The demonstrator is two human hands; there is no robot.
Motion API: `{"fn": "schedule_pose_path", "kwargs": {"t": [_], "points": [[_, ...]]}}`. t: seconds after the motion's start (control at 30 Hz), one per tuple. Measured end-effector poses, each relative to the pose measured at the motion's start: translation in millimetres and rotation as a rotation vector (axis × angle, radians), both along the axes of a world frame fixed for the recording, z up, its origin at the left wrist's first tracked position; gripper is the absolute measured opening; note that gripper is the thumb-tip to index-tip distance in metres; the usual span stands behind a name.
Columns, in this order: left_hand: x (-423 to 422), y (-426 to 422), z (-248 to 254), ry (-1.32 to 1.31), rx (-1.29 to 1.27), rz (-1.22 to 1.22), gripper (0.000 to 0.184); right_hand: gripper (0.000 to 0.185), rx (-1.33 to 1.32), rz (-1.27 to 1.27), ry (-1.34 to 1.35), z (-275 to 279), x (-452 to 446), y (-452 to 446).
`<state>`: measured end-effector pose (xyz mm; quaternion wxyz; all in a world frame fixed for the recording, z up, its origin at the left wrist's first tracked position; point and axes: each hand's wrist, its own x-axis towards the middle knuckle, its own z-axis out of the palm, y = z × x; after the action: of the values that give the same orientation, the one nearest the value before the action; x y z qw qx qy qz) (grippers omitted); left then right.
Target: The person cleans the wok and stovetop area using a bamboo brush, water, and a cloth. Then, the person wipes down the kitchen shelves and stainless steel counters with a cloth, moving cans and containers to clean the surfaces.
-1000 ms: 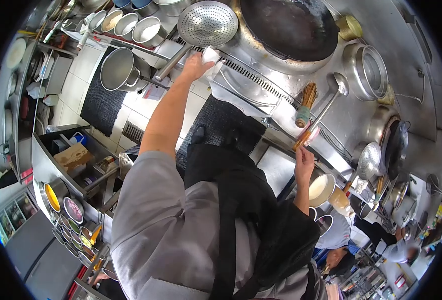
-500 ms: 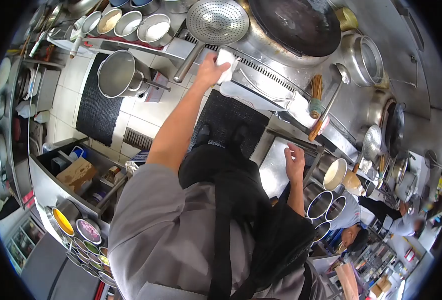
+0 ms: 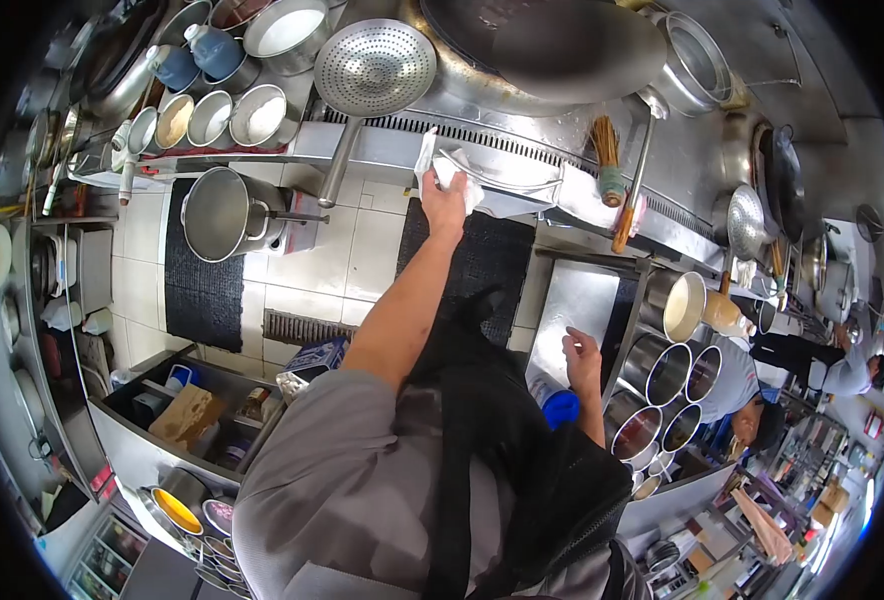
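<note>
My left hand (image 3: 444, 205) is closed on a white cloth (image 3: 472, 190) at the front edge of the steel stove (image 3: 362, 140). The cloth lies bunched beneath my fingers, beside a curved wire (image 3: 507, 182). Just left of it, a perforated strainer (image 3: 374, 65) rests on the stove, its handle hanging over the edge. Above is a dark wok (image 3: 462, 30), partly covered by a blurred dark round shape. My right hand (image 3: 582, 358) is held low on the right with loosely bent fingers and nothing in it, over a flat metal surface (image 3: 572, 310).
A large pot (image 3: 217, 215) stands at left over the tiled floor. A brush (image 3: 607, 160) and a ladle (image 3: 642, 170) lie at the stove's right. Several steel containers (image 3: 659, 370) sit beyond my right hand. An open drawer (image 3: 187, 420) is at lower left; a co-worker (image 3: 747, 410) stands at right.
My left hand and the cloth have moved right along the stove edge, away from the strainer handle. The view has shifted, and a blue round object now shows below my right hand.
</note>
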<state>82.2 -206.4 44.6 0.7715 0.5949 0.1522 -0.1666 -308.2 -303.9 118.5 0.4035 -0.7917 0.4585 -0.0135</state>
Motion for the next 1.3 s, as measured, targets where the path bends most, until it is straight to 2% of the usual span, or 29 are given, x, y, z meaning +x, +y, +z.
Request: {"fn": "schedule_pose_path", "kwargs": {"t": [0.1, 0.2, 0.23, 0.3, 0.37, 0.4, 0.47, 0.57, 0.6, 0.67, 0.73, 0.77, 0.87, 0.9, 1.0, 1.07, 1.1, 1.17, 1.2, 1.23, 1.3], "points": [[-7, -20, 0, 0.011, 0.016, 0.136, 0.045, 0.031, 0.021, -0.012, -0.006, -8, -10, -7], [-9, -27, 6, -0.058, 0.221, 0.128, 0.039, 0.032, 0.022, 0.015, -0.017, -11, -6, -14], [-7, -33, -9, -0.063, 0.281, 0.158, 0.038, 0.032, 0.043, 0.009, -0.015, -10, -3, -16], [-10, -35, -26, 0.029, 0.130, 0.117, 0.041, 0.032, 0.070, 0.022, -0.014, -9, 4, -19], [-19, -31, -3, 0.085, -0.082, 0.030, 0.041, 0.032, 0.075, 0.052, -0.018, -10, 9, -25], [-24, -37, -3, 0.075, -0.067, -0.029, 0.035, 0.032, 0.076, 0.065, -0.012, -11, 13, -30], [-38, -58, -18, -0.037, -0.075, -0.050, 0.036, 0.032, 0.083, 0.084, 0.012, -11, 14, -37], [-53, -93, -34, -0.117, 0.256, 0.050, 0.030, 0.033, 0.059, 0.073, 0.001, 12, 26, -41], [-59, -100, -47, -0.162, 0.281, -0.040, 0.035, 0.034, 0.049, 0.071, -0.006, 15, 28, -43], [-75, -108, -22, -0.253, 0.406, -0.116, 0.038, 0.036, 0.044, 0.060, 0.012, 13, 24, -45], [-83, -126, -22, -0.256, 0.473, -0.115, 0.038, 0.036, 0.057, 0.045, 0.045, 14, 21, -45], [-82, -131, -29, -0.264, 0.374, -0.147, 0.037, 0.037, 0.066, 0.027, 0.042, 14, 17, -43], [-73, -118, -21, -0.316, 0.294, -0.300, 0.037, 0.037, 0.049, 0.041, 0.030, 6, 1, -37], [-66, -107, -16, -0.293, 0.340, -0.426, 0.037, 0.037, 0.055, 0.018, 0.025, 0, -5, -34], [-32, -61, -9, -0.411, 0.366, -0.886, 0.052, 0.038, 0.148, 0.018, 0.080, -8, -12, -25], [-22, -30, -5, -0.402, 0.327, -1.110, 0.061, 0.038, 0.158, 0.033, 0.098, -3, -12, -21], [-21, -19, -24, -0.337, 0.241, -1.109, 0.060, 0.038, 0.165, 0.042, 0.101, -1, -12, -20], [-17, 11, -13, -0.045, 0.056, -0.967, 0.053, 0.037, 0.179, 0.025, 0.088, -2, -14, -22], [-15, 26, 5, -0.007, 0.039, -0.868, 0.057, 0.037, 0.162, 0.012, 0.086, -1, -13, -22], [-13, 36, -4, 0.013, 0.011, -0.749, 0.059, 0.037, 0.146, 0.002, 0.089, 6, -11, -21], [-5, 67, 28, -0.009, -0.052, -0.695, 0.055, 0.034, 0.149, -0.017, 0.074, 12, -10, -24]]}}
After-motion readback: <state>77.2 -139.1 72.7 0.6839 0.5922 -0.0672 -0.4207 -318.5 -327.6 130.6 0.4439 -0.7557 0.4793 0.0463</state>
